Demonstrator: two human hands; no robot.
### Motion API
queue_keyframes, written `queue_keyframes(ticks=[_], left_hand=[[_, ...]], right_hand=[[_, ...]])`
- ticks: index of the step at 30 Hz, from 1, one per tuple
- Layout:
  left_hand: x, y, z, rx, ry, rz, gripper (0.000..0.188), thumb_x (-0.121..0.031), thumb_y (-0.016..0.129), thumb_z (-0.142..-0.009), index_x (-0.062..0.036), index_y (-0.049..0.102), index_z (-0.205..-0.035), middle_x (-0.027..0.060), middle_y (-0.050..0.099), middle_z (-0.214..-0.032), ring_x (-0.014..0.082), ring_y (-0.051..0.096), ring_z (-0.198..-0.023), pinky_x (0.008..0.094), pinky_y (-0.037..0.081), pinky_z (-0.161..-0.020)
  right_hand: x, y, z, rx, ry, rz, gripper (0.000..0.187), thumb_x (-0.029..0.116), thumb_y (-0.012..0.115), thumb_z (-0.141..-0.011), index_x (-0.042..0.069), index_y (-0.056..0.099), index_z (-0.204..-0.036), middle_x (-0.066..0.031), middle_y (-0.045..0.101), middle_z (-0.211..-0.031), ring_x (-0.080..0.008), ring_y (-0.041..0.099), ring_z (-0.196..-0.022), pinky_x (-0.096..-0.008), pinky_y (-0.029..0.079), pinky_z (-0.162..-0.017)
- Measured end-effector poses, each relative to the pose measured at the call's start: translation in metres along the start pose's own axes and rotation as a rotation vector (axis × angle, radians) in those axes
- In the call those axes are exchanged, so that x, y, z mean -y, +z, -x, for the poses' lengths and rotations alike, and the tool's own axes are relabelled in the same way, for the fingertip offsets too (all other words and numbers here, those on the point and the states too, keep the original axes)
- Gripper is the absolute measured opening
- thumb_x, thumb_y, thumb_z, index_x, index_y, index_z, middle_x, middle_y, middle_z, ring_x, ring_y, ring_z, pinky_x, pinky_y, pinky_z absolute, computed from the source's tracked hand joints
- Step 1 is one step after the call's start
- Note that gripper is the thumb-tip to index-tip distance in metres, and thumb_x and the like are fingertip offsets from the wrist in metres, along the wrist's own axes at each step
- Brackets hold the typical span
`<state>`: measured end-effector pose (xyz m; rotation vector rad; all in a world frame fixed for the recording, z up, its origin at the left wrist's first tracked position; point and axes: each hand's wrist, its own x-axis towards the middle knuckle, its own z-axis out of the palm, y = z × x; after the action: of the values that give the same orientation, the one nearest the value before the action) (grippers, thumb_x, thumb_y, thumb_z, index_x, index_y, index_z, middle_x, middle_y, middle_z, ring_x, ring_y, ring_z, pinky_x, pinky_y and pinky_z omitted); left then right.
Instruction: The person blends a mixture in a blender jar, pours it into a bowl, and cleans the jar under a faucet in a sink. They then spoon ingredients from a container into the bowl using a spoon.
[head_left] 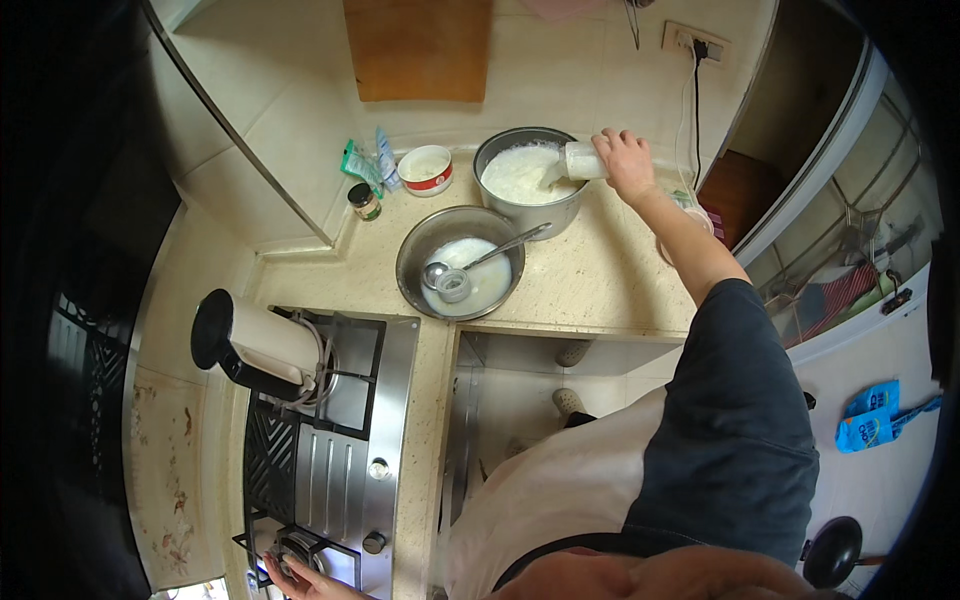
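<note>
My right hand [625, 165] is wrapped round a clear, see-through cup [583, 161], tipped on its side with its mouth toward the left. The cup lies over the right rim of a deep grey pot [545, 218], which is filled with a white, lumpy mass [518, 172]. In front of the pot, a steel bowl [408, 262] contains milky liquid, a metal ladle [505, 247] and a small clear jar [453, 286]. At the lower left, my left hand [305, 580] is beside the stove's near burner, fingers apart, with nothing seen in them.
A red-and-white bowl [427, 172], a dark-lidded jar [364, 201] and a green packet [360, 165] stand by the back wall. A white-and-black appliance [255, 345] sits on the gas stove [335, 470]. Cords hang from the wall socket [697, 45] at the right.
</note>
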<state>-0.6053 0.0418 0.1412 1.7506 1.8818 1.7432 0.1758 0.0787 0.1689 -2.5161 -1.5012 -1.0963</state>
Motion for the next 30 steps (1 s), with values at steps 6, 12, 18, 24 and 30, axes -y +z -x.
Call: queue_keyframes(ticks=[6,12,18,24,30], left_hand=[[-0.019,0.033,0.008,0.012,-0.020,0.080,0.039,-0.008,0.053,-0.099,-0.0003,0.048,-0.136,0.0147,0.052,-0.137,0.0225,0.050,-0.125,0.0346,0.039,-0.105],[-0.060,0.062,0.024,-0.039,-0.040,0.116,0.037,-0.006,0.055,-0.098,0.0044,0.050,-0.132,0.0163,0.056,-0.132,0.0234,0.055,-0.119,0.0342,0.042,-0.103],[-0.068,0.072,0.050,-0.118,-0.082,0.110,0.035,-0.006,0.057,-0.096,0.0053,0.053,-0.129,0.0175,0.059,-0.128,0.0234,0.056,-0.116,0.0340,0.044,-0.100],[-0.088,0.070,0.072,-0.154,-0.135,0.099,0.035,-0.005,0.057,-0.096,0.0049,0.053,-0.130,0.0171,0.057,-0.131,0.0226,0.055,-0.118,0.0329,0.044,-0.099],[-0.104,0.068,0.080,-0.152,-0.151,0.080,0.036,-0.007,0.056,-0.097,0.0055,0.052,-0.130,0.0183,0.058,-0.129,0.0230,0.057,-0.116,0.0329,0.047,-0.096]], right_hand=[[-0.003,-0.016,-0.035,0.202,-0.198,0.019,0.071,0.025,0.085,-0.059,0.013,0.053,-0.122,-0.0046,0.060,-0.105,-0.0253,0.054,-0.107,-0.0432,0.043,-0.086],[0.000,-0.016,-0.072,0.132,-0.433,0.143,0.038,0.022,0.074,-0.070,0.015,0.062,-0.105,-0.0016,0.062,-0.097,-0.0220,0.055,-0.103,-0.0386,0.043,-0.087],[0.003,-0.033,-0.108,-0.067,-0.578,0.144,0.016,0.016,0.061,-0.078,0.016,0.066,-0.093,0.0005,0.063,-0.088,-0.0194,0.055,-0.100,-0.0348,0.042,-0.088],[0.017,-0.016,-0.102,-0.139,-0.601,0.127,0.015,0.017,0.061,-0.078,0.015,0.067,-0.091,0.0000,0.064,-0.087,-0.0204,0.055,-0.101,-0.0361,0.042,-0.088],[0.017,-0.034,-0.112,-0.148,-0.516,0.080,0.014,0.016,0.061,-0.078,0.016,0.068,-0.090,-0.0002,0.064,-0.089,-0.0216,0.055,-0.102,-0.0404,0.043,-0.087]])
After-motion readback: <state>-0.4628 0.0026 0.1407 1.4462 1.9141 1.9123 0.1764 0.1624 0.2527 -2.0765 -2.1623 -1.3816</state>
